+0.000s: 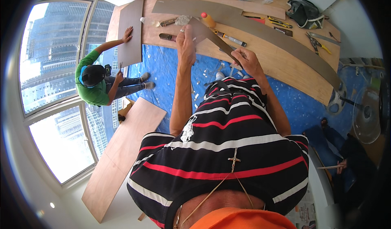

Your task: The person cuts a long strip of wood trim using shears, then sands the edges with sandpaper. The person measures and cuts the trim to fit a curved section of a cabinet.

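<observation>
Between my two hands runs a narrow grey-brown strip (216, 40), thin like laminate edging, slanting over the workbench edge. My left hand (186, 45) is closed at its far end, the thumb pointing up. Lower down, my right hand (247, 61) pinches the near end between thumb and fingers. Just left of my left hand lies a dark-bladed hand tool (168, 37) on the bench. A chisel-like tool with a grey handle (236, 40) rests behind the strip, close to a glue bottle with a red cap (208, 20).
The plywood bench (293, 76) carries a long curved grey-brown strip (277, 39), pliers (319, 44), yellow cutters (280, 22) and a dark bag (304, 11). A co-worker in green (93, 84) touches a brown panel (131, 33). Scraps litter the blue floor sheet (157, 62); a plywood board (122, 157) leans left.
</observation>
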### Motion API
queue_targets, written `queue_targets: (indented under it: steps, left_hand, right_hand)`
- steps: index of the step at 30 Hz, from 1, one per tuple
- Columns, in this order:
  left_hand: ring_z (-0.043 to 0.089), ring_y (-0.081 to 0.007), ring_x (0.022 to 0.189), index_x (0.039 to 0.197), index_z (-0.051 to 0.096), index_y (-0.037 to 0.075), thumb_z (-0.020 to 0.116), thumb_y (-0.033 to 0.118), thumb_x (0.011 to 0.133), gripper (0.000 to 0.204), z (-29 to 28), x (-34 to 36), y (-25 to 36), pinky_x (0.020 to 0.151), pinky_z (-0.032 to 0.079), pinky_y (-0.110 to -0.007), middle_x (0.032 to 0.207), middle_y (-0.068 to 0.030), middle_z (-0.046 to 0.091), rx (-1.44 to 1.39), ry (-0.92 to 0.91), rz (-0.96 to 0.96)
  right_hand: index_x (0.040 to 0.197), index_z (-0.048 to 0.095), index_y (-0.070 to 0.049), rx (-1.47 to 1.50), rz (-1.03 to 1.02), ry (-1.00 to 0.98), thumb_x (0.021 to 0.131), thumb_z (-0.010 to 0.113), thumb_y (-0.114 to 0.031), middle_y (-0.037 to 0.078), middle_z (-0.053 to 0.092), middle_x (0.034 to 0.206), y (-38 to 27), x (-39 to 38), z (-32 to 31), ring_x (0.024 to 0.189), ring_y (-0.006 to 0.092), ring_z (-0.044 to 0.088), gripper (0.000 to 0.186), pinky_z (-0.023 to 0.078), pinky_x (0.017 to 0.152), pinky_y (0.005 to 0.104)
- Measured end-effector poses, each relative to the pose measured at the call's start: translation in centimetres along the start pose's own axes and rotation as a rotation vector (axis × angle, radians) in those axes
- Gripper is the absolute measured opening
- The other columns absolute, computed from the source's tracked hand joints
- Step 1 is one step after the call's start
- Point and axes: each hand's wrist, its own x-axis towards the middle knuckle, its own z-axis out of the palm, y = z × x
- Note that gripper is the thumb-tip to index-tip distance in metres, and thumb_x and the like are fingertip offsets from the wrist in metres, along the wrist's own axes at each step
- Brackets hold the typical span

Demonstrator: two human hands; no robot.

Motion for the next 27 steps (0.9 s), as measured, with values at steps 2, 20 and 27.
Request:
queue_targets:
  steps: [2, 20, 27]
  left_hand:
    - [0.066, -0.0165, 0.091, 0.112, 0.062, 0.001, 0.049, 0.028, 0.104, 0.032, 0.0, 0.1, -0.1, 0.081, 0.059, -0.034, 0.1, -0.0086, 0.066, 0.011, -0.012, 0.006]
    - [0.067, -0.0248, 0.085, 0.124, 0.05, -0.003, 0.042, 0.028, 0.106, 0.036, 3.4, 0.4, 1.9, 0.08, 0.057, -0.038, 0.094, -0.0154, 0.064, -0.118, -0.002, 0.14]
    - [0.05, -0.0132, 0.063, 0.122, 0.053, 0.0, 0.044, 0.031, 0.106, 0.036, -1.2, 0.4, 6.2, 0.062, 0.049, -0.029, 0.077, -0.0055, 0.053, -0.17, -0.01, 0.084]
  right_hand:
    - [0.094, 0.064, 0.001, 0.012, 0.0, -0.003, 0.098, 0.06, -0.027, 0.003, 0.063, 0.072, 0.0, 0.0, 0.0, 0.065, 0.0074, 0.058, 0.028, 0.049, 0.062, 0.0224]
    - [0.112, 0.065, 0.0, -0.103, -0.153, 0.038, 0.095, 0.062, -0.026, 0.011, 0.071, 0.098, 0.2, 0.6, 2.0, 0.095, 0.0168, 0.068, 0.032, 0.051, 0.084, 0.0297]
    - [0.119, 0.063, 0.001, -0.213, -0.106, 0.12, 0.096, 0.06, -0.021, 0.011, 0.069, 0.098, 4.5, -0.3, -3.1, 0.086, 0.0149, 0.065, 0.031, 0.053, 0.079, 0.0285]
